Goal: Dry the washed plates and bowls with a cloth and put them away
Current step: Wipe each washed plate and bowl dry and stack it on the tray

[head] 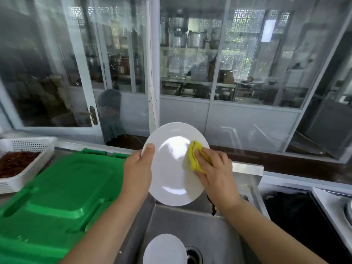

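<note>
A white plate (171,168) is held up, tilted toward me, above the steel sink (200,225). My left hand (138,172) grips its left rim, thumb on the front face. My right hand (213,170) presses a folded yellow cloth (194,157) against the right side of the plate's face, fingers curled over the cloth. A second white dish (164,249) lies in the sink basin beside the drain (193,256), partly cut off by the frame's lower edge.
A large green plastic lid or crate top (57,197) covers the counter to the left. A white perforated basket (28,147) of dried red chillies stands at far left. A dark tub (297,221) sits to the right. Glass partitions rise behind.
</note>
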Action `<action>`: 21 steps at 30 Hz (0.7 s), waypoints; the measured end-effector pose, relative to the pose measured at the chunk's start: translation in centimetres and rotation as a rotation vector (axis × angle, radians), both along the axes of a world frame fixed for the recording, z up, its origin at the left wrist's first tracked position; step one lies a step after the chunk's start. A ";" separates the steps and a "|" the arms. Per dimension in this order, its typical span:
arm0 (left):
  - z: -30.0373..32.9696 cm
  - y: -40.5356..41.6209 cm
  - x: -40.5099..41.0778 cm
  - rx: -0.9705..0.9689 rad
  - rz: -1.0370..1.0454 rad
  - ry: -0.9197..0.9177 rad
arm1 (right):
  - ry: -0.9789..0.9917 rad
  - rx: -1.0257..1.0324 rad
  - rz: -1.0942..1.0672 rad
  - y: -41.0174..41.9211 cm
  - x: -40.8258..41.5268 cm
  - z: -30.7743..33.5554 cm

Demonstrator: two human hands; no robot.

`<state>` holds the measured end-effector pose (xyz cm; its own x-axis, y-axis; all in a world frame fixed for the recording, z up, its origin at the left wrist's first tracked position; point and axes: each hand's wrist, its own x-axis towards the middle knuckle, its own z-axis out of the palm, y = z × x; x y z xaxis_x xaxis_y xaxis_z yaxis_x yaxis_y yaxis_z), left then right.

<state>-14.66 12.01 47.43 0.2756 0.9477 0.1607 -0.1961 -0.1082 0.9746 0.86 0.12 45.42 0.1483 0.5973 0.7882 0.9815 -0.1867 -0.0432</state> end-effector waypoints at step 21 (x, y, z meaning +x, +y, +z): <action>2.0 -2.1 -0.2 0.126 -0.145 0.010 | -0.055 0.158 0.188 2.5 -5.9 3.5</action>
<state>-14.91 9.90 49.41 0.4105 0.8704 0.2720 -0.2085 -0.2008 0.9572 -5.04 2.57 48.87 0.0003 0.4792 0.8777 1.0000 0.0040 -0.0026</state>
